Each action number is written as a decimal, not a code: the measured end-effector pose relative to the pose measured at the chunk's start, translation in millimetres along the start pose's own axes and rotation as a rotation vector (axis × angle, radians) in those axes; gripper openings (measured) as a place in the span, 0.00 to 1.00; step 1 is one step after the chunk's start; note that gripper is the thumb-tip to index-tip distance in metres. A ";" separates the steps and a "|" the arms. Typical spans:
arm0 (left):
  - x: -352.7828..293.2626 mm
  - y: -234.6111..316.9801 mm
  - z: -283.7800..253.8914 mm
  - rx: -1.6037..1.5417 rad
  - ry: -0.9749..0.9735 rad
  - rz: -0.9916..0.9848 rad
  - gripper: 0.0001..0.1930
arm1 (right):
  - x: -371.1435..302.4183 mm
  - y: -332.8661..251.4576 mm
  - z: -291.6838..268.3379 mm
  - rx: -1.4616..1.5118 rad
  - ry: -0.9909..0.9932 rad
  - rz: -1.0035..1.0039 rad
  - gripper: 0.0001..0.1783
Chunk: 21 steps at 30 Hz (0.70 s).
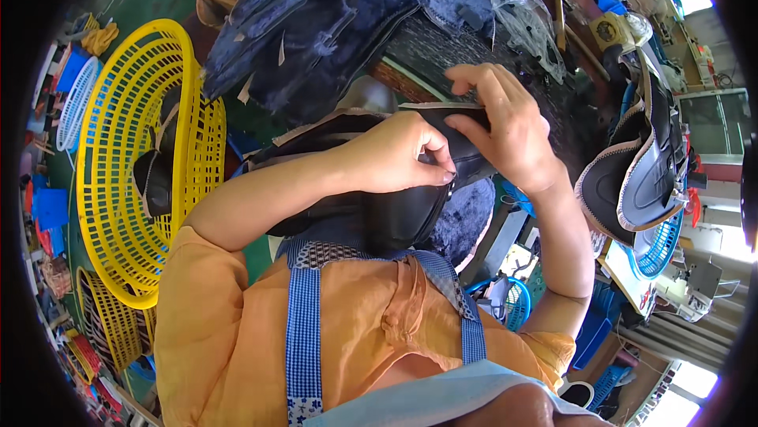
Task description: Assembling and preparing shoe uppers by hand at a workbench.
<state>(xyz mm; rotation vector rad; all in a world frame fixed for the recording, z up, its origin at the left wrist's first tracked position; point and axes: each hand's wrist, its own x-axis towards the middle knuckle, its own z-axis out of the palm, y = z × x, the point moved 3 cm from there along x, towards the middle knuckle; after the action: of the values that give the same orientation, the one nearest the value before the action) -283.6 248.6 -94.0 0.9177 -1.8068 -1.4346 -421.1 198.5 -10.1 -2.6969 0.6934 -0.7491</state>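
Observation:
A black leather piece (403, 210) with pale edges, resembling a boot upper, lies across my lap and the near edge of the work surface. Thumb and fingertips of my left hand (399, 150) are pinched together at its seam, where a few small shiny dots show. Whatever sits between those fingertips is too small to make out. Over the right end of the leather is my right hand (509, 119), its thumb and fingers spread apart, the thumb close to the leather. Dark blue plush (466, 221) shows below the leather, beside my right forearm.
Dark blue plush-lined pieces (316, 24) are heaped at the far side, near clear plastic bags (525, 20). At the left stands a yellow basket (91, 166) holding a black piece. More black leather pieces (632, 166) hang at the right above a blue basket (659, 245).

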 end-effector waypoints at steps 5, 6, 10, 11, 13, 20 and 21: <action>0.1 -4.6 0.6 -0.011 0.013 -0.019 0.08 | 1.6 -2.6 -1.5 -0.203 -0.144 -0.180 0.12; 0.1 -5.3 0.7 -0.004 0.021 -0.008 0.08 | -0.1 -5.0 -1.7 -0.272 -0.176 -0.228 0.11; -0.9 -10.5 3.6 -0.053 0.036 -0.023 0.08 | -12.5 -12.0 -0.4 -0.290 -0.054 -0.431 0.11; -1.5 -8.5 2.0 -0.043 0.056 0.003 0.08 | -17.2 -15.1 -0.8 -0.295 -0.067 -0.461 0.12; -2.8 -9.0 0.3 -0.035 0.073 0.026 0.08 | -23.2 -17.7 -1.9 -0.264 -0.088 -0.497 0.13; -0.3 -12.8 15.1 0.132 0.064 0.126 0.06 | -28.6 -9.2 -22.2 0.170 -0.479 -0.016 0.08; -0.4 -8.4 17.8 0.312 0.091 0.175 0.05 | -20.8 -3.0 -24.8 0.338 -0.524 0.313 0.07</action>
<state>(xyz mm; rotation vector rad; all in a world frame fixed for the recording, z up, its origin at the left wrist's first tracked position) -297.0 257.0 -105.6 0.9327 -2.0216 -1.0053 -449.0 208.8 3.1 -2.2516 0.7443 -0.0606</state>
